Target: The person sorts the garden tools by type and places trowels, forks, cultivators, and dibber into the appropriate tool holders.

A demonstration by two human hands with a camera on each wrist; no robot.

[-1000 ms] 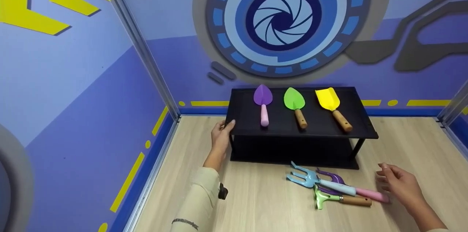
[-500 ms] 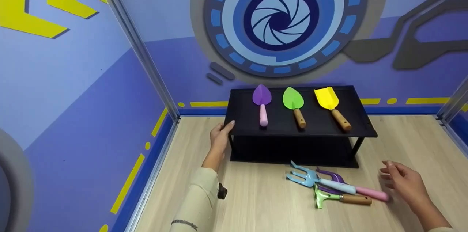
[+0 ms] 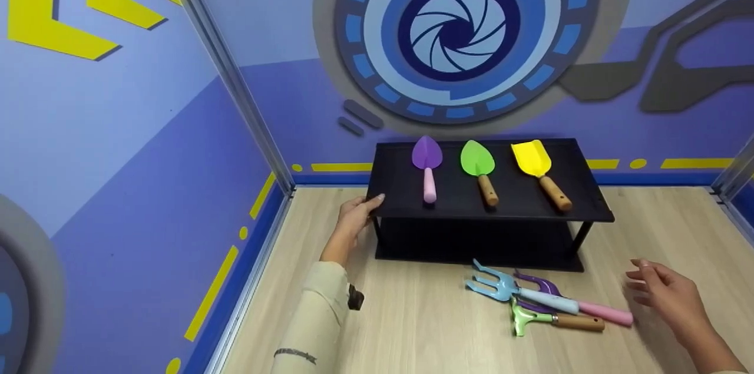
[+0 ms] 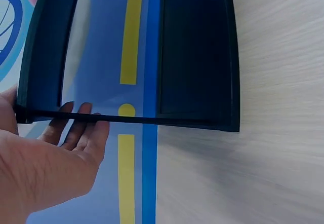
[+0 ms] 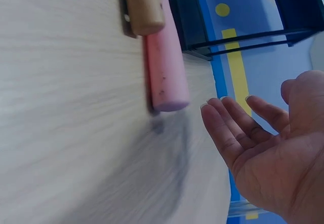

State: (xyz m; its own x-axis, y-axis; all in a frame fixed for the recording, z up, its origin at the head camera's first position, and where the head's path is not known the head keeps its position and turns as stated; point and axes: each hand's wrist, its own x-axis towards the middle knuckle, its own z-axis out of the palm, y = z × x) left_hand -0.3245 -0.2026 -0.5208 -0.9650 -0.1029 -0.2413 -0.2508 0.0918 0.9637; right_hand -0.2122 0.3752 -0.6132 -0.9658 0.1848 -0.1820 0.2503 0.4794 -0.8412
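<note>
Easing the relaxed, empty right hand (image 3: 671, 298) away from the pink-handled purple fork (image 3: 607, 313), seemingly leaving it, while gripping the black two-tier rectangular shelf (image 3: 450, 188) with the left hand (image 3: 354, 216).

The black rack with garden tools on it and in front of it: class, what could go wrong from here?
The left grip holds the edge of the black rack; a tug or tilt might slide the purple trowel, green trowel and yellow scoop lying on top.
The blue fork lies across the purple fork, so lifting the purple one first may drag or tip the blue.
The green rake, close beside them, might catch too.
</note>
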